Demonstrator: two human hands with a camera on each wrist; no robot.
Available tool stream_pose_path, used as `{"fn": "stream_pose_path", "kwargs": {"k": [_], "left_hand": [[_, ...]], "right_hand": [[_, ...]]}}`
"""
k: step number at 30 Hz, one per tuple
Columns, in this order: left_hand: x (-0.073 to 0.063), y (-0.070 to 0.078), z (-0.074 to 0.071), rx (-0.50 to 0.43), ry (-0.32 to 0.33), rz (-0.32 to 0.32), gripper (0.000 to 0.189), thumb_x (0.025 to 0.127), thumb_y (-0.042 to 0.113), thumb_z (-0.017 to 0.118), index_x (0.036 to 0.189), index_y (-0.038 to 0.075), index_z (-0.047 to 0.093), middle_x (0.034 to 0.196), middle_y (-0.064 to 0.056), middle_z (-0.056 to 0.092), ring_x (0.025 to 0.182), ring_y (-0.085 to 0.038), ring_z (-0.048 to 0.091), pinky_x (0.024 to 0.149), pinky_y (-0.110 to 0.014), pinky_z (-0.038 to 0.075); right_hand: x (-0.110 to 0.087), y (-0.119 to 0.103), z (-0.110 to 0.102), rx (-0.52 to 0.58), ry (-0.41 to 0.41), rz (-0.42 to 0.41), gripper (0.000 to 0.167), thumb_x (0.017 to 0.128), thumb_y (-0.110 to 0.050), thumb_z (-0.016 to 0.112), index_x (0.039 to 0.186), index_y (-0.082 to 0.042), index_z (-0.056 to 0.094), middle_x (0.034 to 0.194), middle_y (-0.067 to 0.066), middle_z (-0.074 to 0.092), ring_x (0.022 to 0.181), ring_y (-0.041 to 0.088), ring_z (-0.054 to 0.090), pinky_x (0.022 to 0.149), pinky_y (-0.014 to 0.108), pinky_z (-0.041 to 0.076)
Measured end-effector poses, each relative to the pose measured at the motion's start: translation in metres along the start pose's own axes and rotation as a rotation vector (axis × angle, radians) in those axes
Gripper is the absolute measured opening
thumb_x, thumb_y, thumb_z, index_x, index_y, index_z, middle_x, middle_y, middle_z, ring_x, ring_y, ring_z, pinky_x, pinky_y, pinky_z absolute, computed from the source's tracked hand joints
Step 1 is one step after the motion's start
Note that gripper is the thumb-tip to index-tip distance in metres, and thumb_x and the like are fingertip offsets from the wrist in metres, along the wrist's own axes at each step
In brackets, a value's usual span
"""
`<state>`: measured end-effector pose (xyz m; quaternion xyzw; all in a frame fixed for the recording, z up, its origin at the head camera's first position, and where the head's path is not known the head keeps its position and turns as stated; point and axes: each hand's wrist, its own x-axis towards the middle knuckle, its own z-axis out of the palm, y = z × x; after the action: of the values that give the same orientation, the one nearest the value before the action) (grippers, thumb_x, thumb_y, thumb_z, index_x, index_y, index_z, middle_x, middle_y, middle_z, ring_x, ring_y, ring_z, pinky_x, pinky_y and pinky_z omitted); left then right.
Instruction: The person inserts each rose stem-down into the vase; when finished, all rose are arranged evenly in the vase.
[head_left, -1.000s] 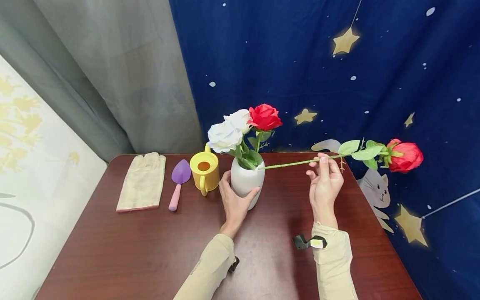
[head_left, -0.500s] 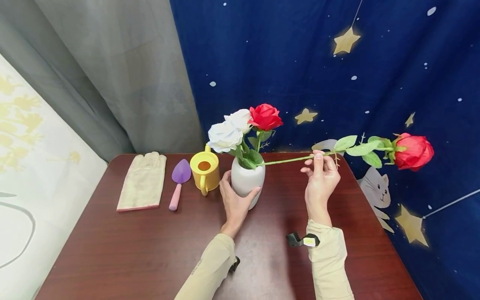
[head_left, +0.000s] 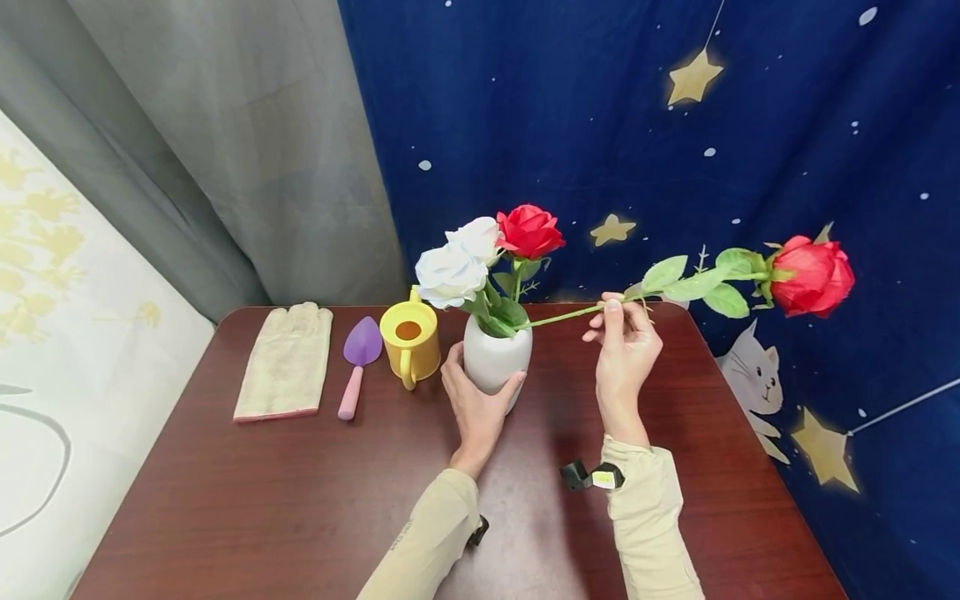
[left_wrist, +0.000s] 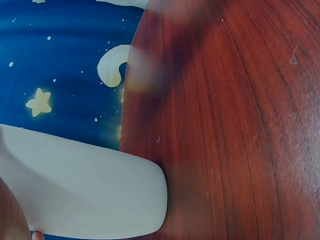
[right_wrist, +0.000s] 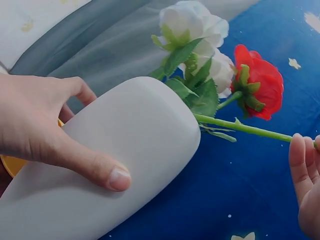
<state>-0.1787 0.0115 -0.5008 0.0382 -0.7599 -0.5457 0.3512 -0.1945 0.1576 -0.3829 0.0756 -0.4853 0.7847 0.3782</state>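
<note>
A white vase [head_left: 497, 357] stands on the table, holding two white roses [head_left: 452, 273] and a red rose [head_left: 531, 232]. My left hand [head_left: 480, 410] grips its side, thumb across the front. My right hand [head_left: 627, 354] pinches the green stem [right_wrist: 250, 130] of a second red rose [head_left: 813, 277]. That rose leans far to the right, bloom outward, and its stem's lower end is at the vase mouth. In the left wrist view the vase [left_wrist: 90, 185] fills the lower left, with only a bit of the hand showing.
Left of the vase stands a yellow watering can [head_left: 411, 340]. Beside it lie a trowel [head_left: 361, 346] with a purple blade and pink handle, and a cream work glove [head_left: 287, 362]. Grey and starry blue curtains [head_left: 675, 158] hang behind the brown table [head_left: 300, 500].
My right hand has moved left toward the vase, and the held rose now tilts upward more at its bloom end. My left hand keeps its grip on the vase.
</note>
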Motion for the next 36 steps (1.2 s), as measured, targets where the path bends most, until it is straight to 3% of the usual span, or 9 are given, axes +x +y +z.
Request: {"fn": "stream_pose_path", "kwargs": {"k": [6, 13, 19, 21, 25, 31, 36], "left_hand": [[-0.003, 0.000, 0.003, 0.022, 0.026, 0.001, 0.093, 0.060, 0.047, 0.084, 0.132, 0.012, 0.037, 0.123, -0.002, 0.043, 0.116, -0.019, 0.037, 0.098, -0.036, 0.031], [-0.002, 0.003, 0.003, 0.009, 0.019, -0.012, 0.094, 0.061, 0.047, 0.084, 0.133, 0.011, 0.036, 0.123, -0.005, 0.043, 0.115, -0.021, 0.037, 0.098, -0.036, 0.031], [-0.005, 0.001, 0.002, 0.015, 0.015, -0.018, 0.095, 0.060, 0.048, 0.084, 0.134, 0.013, 0.035, 0.124, -0.003, 0.042, 0.115, -0.021, 0.036, 0.097, -0.039, 0.032], [-0.005, 0.000, 0.003, 0.016, 0.022, -0.014, 0.096, 0.060, 0.048, 0.084, 0.134, 0.013, 0.035, 0.124, -0.003, 0.042, 0.116, -0.021, 0.036, 0.097, -0.039, 0.032], [-0.006, 0.000, 0.004, 0.014, 0.026, -0.007, 0.095, 0.060, 0.047, 0.085, 0.134, 0.012, 0.035, 0.124, -0.004, 0.042, 0.115, -0.021, 0.037, 0.097, -0.039, 0.033], [-0.005, 0.001, 0.002, 0.009, 0.029, -0.008, 0.096, 0.059, 0.047, 0.085, 0.133, 0.011, 0.036, 0.123, -0.005, 0.042, 0.115, -0.025, 0.038, 0.096, -0.038, 0.033], [-0.005, 0.001, 0.002, 0.024, 0.024, -0.014, 0.094, 0.061, 0.048, 0.084, 0.134, 0.012, 0.036, 0.123, -0.005, 0.042, 0.115, -0.022, 0.037, 0.096, -0.038, 0.033]], "right_hand": [[-0.005, 0.005, 0.008, -0.116, -0.110, -0.005, 0.016, 0.088, 0.003, 0.059, 0.085, 0.019, 0.060, 0.088, 0.012, 0.065, 0.055, 0.014, 0.054, 0.043, 0.021, 0.047], [-0.014, 0.010, 0.018, -0.234, -0.251, -0.004, 0.015, 0.089, 0.003, 0.058, 0.088, 0.018, 0.060, 0.091, 0.027, 0.058, 0.054, 0.013, 0.055, 0.044, 0.023, 0.048], [-0.019, -0.009, 0.028, -0.302, -0.291, 0.016, 0.015, 0.089, 0.007, 0.055, 0.088, 0.022, 0.058, 0.089, 0.030, 0.056, 0.054, 0.008, 0.054, 0.046, 0.024, 0.050], [-0.019, -0.009, 0.028, -0.311, -0.297, 0.013, 0.015, 0.089, 0.007, 0.055, 0.089, 0.021, 0.059, 0.090, 0.033, 0.055, 0.053, 0.017, 0.054, 0.047, 0.027, 0.050], [-0.020, -0.008, 0.026, -0.324, -0.292, 0.005, 0.012, 0.088, 0.007, 0.056, 0.090, 0.018, 0.061, 0.089, 0.028, 0.057, 0.054, 0.031, 0.051, 0.046, 0.027, 0.050], [-0.021, -0.005, 0.028, -0.361, -0.329, 0.001, 0.012, 0.088, 0.004, 0.058, 0.090, 0.015, 0.064, 0.089, 0.025, 0.060, 0.054, 0.018, 0.054, 0.046, 0.027, 0.050], [-0.024, -0.003, 0.029, -0.396, -0.377, 0.028, 0.013, 0.088, 0.003, 0.060, 0.093, 0.014, 0.065, 0.089, 0.025, 0.061, 0.056, 0.016, 0.054, 0.047, 0.022, 0.048]]}}
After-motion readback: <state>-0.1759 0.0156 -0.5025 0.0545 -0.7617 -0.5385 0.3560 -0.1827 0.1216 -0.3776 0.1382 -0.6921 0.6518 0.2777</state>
